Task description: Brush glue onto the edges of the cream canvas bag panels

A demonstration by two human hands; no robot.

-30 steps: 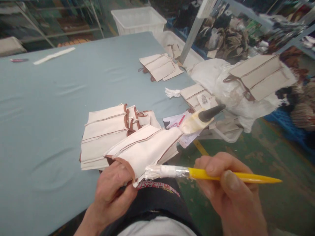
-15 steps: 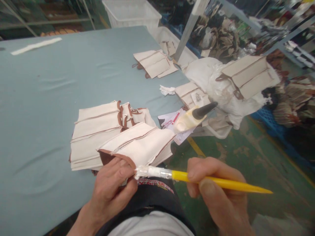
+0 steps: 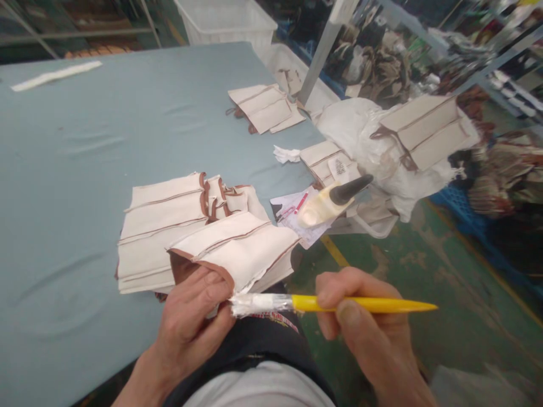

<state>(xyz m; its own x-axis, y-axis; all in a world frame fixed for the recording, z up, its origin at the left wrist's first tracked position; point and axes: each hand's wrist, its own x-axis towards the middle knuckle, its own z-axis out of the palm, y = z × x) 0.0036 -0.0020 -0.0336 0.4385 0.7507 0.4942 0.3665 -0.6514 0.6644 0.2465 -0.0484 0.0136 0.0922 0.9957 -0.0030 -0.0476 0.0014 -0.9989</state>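
Note:
My left hand [image 3: 193, 314] is closed on the brown-trimmed edge of a cream fabric piece [image 3: 244, 249] with dark seams, which looks like an inside-out bag; its fingers are partly inside the opening. My right hand [image 3: 360, 322] grips a brush [image 3: 305, 303] by its yellow tapered handle. White paste coats the bristles, whose tip is at the fabric's edge beside my left fingertips. Under and behind the held piece lies a stack of similar cream pieces [image 3: 163, 226] with brown trim. A cream bottle with a black nozzle [image 3: 324, 208] is beyond the brush.
A blue-green table [image 3: 76, 169] spreads to the left, with a white strip [image 3: 57, 75] at its far side. More cream pieces [image 3: 265, 107] lie near the right edge. White plastic bags [image 3: 352, 127], a metal post [image 3: 324, 53] and a white bin [image 3: 229, 22] stand beyond.
My right hand and the brush have shifted slightly left, and the handle now lies more level. The bristles stay by the fabric's edge. My left hand keeps its hold.

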